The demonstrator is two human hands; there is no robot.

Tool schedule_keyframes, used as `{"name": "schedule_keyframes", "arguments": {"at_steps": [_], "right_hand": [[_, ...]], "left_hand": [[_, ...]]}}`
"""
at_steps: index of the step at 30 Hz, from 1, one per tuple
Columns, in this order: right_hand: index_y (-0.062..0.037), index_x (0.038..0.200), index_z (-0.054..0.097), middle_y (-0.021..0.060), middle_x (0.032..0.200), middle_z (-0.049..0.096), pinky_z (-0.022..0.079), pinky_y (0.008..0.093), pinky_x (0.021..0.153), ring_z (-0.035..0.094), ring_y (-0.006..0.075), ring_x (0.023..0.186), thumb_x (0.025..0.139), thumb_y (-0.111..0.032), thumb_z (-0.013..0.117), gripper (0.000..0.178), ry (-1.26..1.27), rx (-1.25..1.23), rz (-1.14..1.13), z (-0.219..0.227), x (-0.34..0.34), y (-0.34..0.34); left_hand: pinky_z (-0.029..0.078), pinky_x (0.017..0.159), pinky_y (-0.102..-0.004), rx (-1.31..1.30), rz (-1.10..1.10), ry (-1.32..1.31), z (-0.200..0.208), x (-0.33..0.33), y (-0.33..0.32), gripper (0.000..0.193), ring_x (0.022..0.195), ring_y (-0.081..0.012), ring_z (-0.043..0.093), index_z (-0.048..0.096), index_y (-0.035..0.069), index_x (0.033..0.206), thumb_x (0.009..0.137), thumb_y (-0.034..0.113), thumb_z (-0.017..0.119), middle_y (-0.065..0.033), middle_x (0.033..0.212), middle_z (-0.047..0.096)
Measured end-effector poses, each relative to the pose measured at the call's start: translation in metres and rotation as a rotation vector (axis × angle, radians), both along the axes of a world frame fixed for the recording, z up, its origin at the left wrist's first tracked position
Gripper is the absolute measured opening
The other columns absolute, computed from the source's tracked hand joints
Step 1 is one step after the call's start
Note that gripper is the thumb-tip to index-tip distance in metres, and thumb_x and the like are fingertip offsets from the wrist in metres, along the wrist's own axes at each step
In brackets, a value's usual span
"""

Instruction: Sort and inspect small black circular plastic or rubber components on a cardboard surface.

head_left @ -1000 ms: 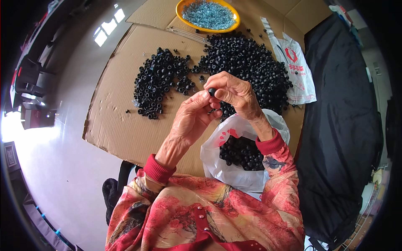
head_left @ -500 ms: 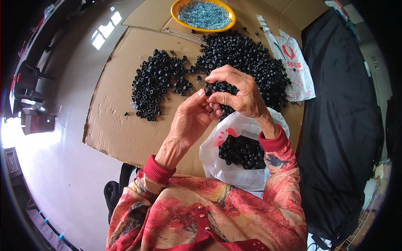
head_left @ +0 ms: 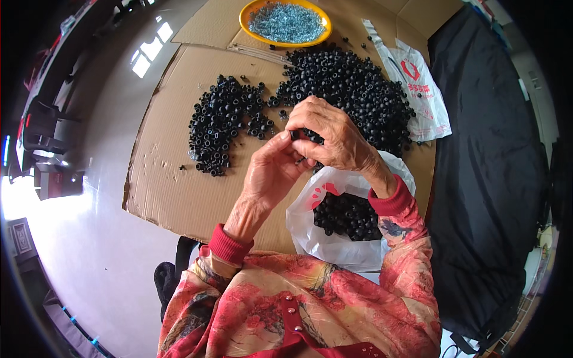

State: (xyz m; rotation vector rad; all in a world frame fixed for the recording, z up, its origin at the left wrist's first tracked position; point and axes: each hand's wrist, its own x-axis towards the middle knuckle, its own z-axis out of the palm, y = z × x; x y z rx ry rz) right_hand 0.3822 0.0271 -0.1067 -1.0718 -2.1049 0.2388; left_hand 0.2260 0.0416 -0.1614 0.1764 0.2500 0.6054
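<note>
My left hand (head_left: 270, 170) and my right hand (head_left: 334, 134) meet over the cardboard, fingertips together on one small black round cap (head_left: 294, 135). The left thumb and fingers pinch it from the left. From the other side the right thumb and index finger close on it, hiding most of it. Beyond my right hand spreads a big pile of black caps (head_left: 352, 77), some hollow ring ends showing. A smaller pile of similar black pieces (head_left: 218, 125) lies left of my hands. Below my right wrist, an open white plastic bag (head_left: 304, 221) holds more black pieces (head_left: 346, 218).
A yellow oval dish (head_left: 243, 24) of small bluish-clear bits stands at the far edge of the cardboard sheet (head_left: 173, 143). A flat white plastic bag with red print (head_left: 427, 107) lies at the right. Black fabric (head_left: 483, 179) covers the right side.
The right fingers have closed down onto the black cap at the left fingertips; half a second ago the right index finger was raised and the cap showed more. The view has shifted slightly.
</note>
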Motion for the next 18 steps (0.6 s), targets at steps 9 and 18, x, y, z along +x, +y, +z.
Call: {"name": "schedule_keyframes", "arguments": {"at_steps": [9, 18], "right_hand": [[-0.0036, 0.085, 0.062, 0.0073, 0.073, 0.061, 0.05, 0.0301, 0.065, 0.061, 0.0175, 0.072, 0.073, -0.011, 0.067, 0.015, 0.134, -0.284, -0.138, -0.012, 0.007, 0.031], [-0.0084, 0.064, 0.052, 0.0043, 0.068, 0.049, 0.038, 0.0357, 0.069, 0.049, 0.0229, 0.074, 0.069, -0.014, 0.064, 0.013, -0.497, -0.094, -0.016, -0.093, -0.02, 0.009]], "left_hand": [[0.049, 0.074, -0.0333, 0.184, 0.253, 0.112, -0.006, -0.037, 0.035, 0.016, 0.077, -0.0138, 0.057, 0.06, 0.003, 0.092, 0.086, 0.018, 0.057, -0.0056, 0.087, 0.061], [0.049, 0.074, -0.0336, 0.208, 0.283, 0.128, -0.018, -0.043, 0.037, 0.016, 0.077, -0.0143, 0.058, 0.059, 0.003, 0.095, 0.086, 0.017, 0.058, -0.0065, 0.089, 0.061]]}}
